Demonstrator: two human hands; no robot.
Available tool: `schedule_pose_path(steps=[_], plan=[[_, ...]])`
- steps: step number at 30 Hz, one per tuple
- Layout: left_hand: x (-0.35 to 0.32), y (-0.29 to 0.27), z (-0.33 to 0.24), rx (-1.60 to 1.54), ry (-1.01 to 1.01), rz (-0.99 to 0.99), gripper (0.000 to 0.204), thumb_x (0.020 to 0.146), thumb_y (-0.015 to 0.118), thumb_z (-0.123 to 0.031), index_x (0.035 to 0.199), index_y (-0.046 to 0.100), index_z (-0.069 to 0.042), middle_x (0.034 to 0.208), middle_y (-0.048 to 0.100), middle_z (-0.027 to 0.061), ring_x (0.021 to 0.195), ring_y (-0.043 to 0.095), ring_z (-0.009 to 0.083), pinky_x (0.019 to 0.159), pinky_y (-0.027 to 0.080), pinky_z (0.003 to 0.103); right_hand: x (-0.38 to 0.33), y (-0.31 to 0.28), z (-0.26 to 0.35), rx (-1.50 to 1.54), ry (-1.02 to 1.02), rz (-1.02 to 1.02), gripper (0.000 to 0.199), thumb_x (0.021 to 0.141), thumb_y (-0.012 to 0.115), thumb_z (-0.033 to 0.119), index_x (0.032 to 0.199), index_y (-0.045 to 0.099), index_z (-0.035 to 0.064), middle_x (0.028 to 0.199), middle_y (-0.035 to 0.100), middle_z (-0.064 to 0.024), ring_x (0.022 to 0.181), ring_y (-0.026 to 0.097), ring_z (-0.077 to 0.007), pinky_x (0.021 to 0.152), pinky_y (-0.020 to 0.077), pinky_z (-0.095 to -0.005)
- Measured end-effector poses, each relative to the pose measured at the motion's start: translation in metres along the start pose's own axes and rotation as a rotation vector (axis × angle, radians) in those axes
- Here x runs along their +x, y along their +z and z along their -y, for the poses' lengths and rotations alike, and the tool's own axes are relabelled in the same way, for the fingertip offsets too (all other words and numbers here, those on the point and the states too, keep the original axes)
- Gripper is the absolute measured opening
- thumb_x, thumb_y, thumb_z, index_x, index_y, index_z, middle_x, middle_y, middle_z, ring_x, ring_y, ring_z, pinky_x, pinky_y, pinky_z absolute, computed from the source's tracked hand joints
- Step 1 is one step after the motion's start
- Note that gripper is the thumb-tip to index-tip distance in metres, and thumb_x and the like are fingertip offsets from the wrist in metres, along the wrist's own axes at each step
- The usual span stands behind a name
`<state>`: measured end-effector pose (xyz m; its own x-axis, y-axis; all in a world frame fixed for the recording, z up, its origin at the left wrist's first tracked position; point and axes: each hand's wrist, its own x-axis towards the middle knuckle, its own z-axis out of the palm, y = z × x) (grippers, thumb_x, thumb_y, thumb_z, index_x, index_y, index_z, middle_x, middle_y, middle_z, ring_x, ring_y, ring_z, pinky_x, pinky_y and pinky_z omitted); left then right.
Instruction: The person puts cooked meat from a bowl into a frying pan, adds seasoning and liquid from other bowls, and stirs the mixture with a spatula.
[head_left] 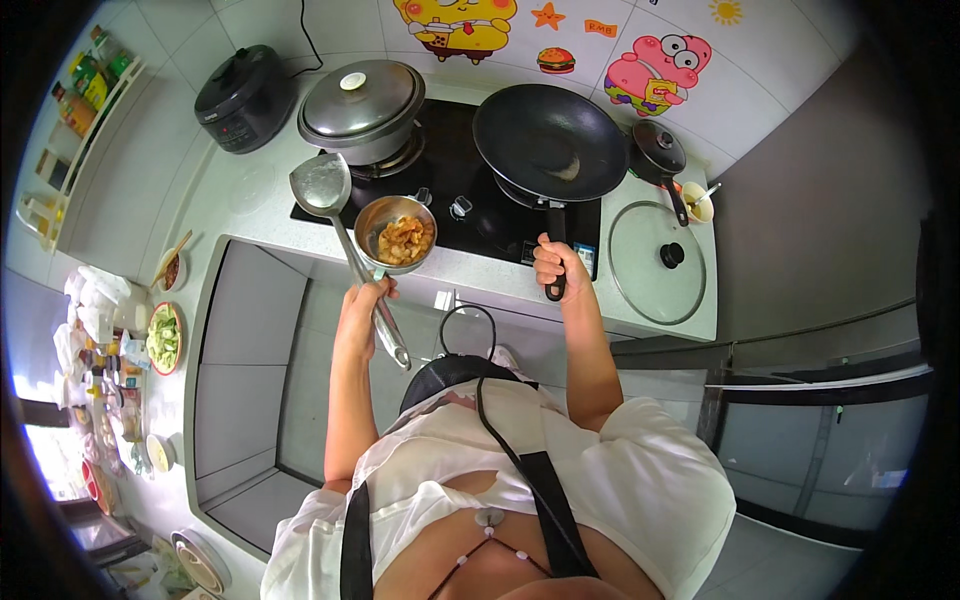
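Observation:
My right hand (562, 268) is wrapped round the black handle of a dark wok (545, 130), which sits tilted a little over the right burner. A small pale patch marks the wok's inner surface, and no food shows in it. My left hand (362, 308) is closed on two things at once. One is a long metal spatula (322, 185), its broad blade pointing up and away. The other is a round metal bowl-like vessel (370, 215) with a short handle, which holds browned, fried-looking pieces of food (405, 240). This vessel hangs over the hob's front edge.
A lidded steel pot (362, 125) stands on the left burner of the black hob (450, 165), beside a dark electric cooker (243, 100). To the right are a glass lid (640, 265), a small lidded saucepan (658, 150) and a bowl (697, 203). Sliced greens (163, 338) lie on a plate at left.

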<state>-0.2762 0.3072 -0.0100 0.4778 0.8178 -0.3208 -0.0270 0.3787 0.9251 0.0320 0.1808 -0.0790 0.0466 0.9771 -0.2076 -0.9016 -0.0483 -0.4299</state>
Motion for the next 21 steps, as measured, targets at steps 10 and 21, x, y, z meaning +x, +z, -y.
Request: schedule_pose_path(steps=[10, 21], plan=[[0.003, 0.002, 0.006, -0.121, 0.051, -0.013, 0.022, 0.076, 0.053, -0.02, 0.074, 0.052, 0.002, 0.081, 0.056, 0.0108, 0.079, 0.051, 0.019, 0.078, 0.035, 0.029, 0.005, 0.01, -0.004, -0.055, 0.025, -0.138, 0.011, 0.084, 0.055, 0.023, 0.087, 0.047, 0.0155, 0.059, 0.039, 0.0067, 0.047, 0.037, -0.0035, 0.047, 0.0343, -0.0194], [-0.007, -0.022, 0.006, -0.1, 0.079, -0.018, 0.029, 0.077, 0.051, -0.025, 0.084, 0.054, 0.003, 0.085, 0.056, 0.009, 0.082, 0.05, 0.0171, 0.079, 0.034, 0.029, -0.02, 0.035, 0.011, -1.355, -0.97, -0.899, 0.015, 0.084, 0.054, 0.012, 0.096, 0.056, 0.0037, 0.084, 0.059, -0.0048, 0.076, 0.056, -0.0112, 0.068, 0.0456, -0.0233]])
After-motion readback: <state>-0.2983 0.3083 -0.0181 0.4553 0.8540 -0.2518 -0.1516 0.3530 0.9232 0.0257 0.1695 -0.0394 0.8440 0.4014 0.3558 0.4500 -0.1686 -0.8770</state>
